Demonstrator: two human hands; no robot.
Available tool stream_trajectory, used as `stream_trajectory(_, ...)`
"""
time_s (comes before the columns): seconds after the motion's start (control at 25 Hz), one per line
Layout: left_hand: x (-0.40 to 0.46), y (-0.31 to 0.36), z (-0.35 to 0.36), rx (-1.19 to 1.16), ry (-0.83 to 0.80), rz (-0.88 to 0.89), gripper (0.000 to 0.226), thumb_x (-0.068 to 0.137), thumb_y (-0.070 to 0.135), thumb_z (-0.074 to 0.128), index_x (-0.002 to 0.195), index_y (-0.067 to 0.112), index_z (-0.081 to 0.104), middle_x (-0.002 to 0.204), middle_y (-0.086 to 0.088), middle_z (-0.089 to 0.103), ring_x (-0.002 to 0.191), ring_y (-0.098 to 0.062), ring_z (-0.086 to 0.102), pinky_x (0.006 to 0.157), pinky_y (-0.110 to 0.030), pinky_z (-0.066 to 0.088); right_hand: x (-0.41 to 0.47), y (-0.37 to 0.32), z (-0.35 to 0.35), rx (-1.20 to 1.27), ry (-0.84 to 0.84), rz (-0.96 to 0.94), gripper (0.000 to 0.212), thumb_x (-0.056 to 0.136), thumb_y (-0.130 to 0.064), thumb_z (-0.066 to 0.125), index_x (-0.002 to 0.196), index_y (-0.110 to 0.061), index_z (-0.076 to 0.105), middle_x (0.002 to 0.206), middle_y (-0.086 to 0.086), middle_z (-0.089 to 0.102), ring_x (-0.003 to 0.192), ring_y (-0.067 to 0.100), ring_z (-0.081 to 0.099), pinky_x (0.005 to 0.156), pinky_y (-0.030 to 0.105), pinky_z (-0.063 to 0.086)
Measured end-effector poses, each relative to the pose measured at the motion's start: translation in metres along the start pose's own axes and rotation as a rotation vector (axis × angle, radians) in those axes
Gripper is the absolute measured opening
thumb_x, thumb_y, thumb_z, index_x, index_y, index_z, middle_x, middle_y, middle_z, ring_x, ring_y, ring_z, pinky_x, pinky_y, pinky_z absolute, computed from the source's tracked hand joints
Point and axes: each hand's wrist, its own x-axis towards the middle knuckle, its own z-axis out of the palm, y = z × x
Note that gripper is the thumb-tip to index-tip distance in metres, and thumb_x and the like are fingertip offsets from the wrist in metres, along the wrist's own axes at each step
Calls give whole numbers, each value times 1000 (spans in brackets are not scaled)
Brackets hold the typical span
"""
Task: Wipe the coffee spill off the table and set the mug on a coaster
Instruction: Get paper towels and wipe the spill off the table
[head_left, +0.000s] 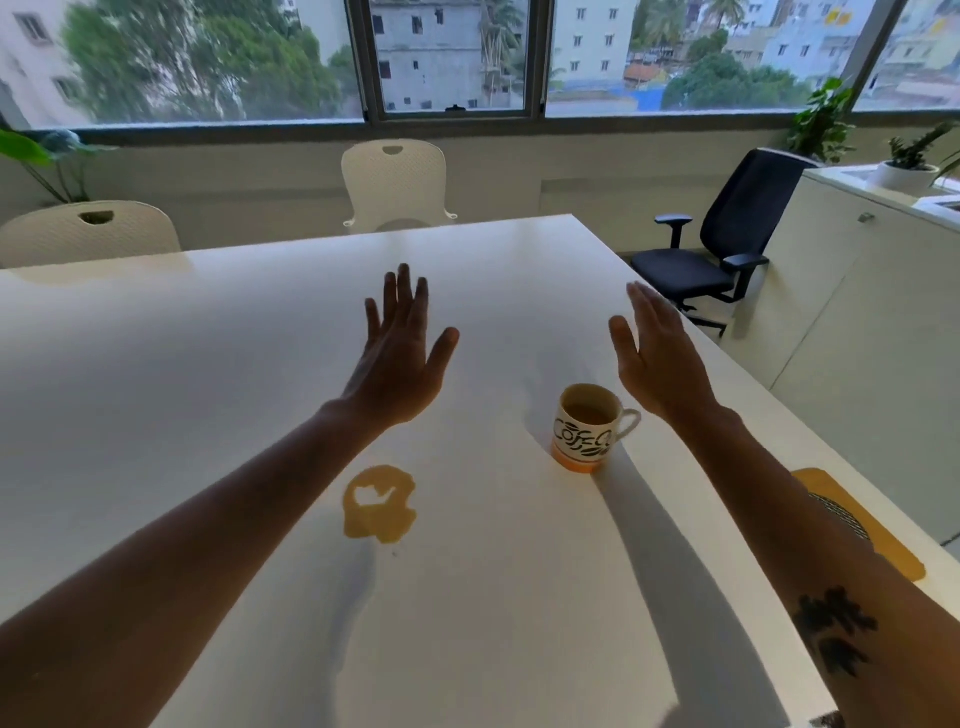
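Both bare hands are stretched out above the wide white table, each spread flat with fingers extended and holding nothing: the left hand has its fingers fanned apart, while the right hand keeps its fingers close together with the thumb splayed out, and neither touches any object. One cream ceramic mug with an orange base stands upright on the table between the two forearms, just beside the right wrist; black lettering on its side reads "Coffee", with dark bean shapes beneath, and brown liquid shows inside. One tan coffee puddle lies on the tabletop nearer the camera, to the mug's left, below the left forearm and apart from the mug. One flat mustard-yellow mat with a dark striped patch lies at the table's right edge, partly hidden by the right forearm, which bears a dark tattoo.
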Motion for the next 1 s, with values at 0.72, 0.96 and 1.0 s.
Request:
stream_trajectory(0.72,-149,-230,-259,425,207,-276,80,107,48,25,168,1,5,177,-21,-9,165,-34,-8,132,-54,-4,60,-322,97,73,-162,-467,71,116,-36,33,171,-5,0,181,12,-8,168,28,-8,136,44,0)
stream_trajectory(0.96,-235,-285,-319,518,219,-439,81,105,50,24,167,0,8,177,-21,-5,165,-34,-7,131,-55,-3,35,-438,146,164,-258,-644,71,116,-38,32,171,-6,0,181,12,-7,168,27,-7,137,44,0)
stream_trajectory(1.0,-247,-290,-325,531,212,-457,81,106,49,25,167,0,8,177,-21,-5,165,-35,-7,131,-55,-3,31,-454,151,178,-270,-665,72,116,-38,32,171,-5,0,181,13,-7,168,28,-7,137,44,0)
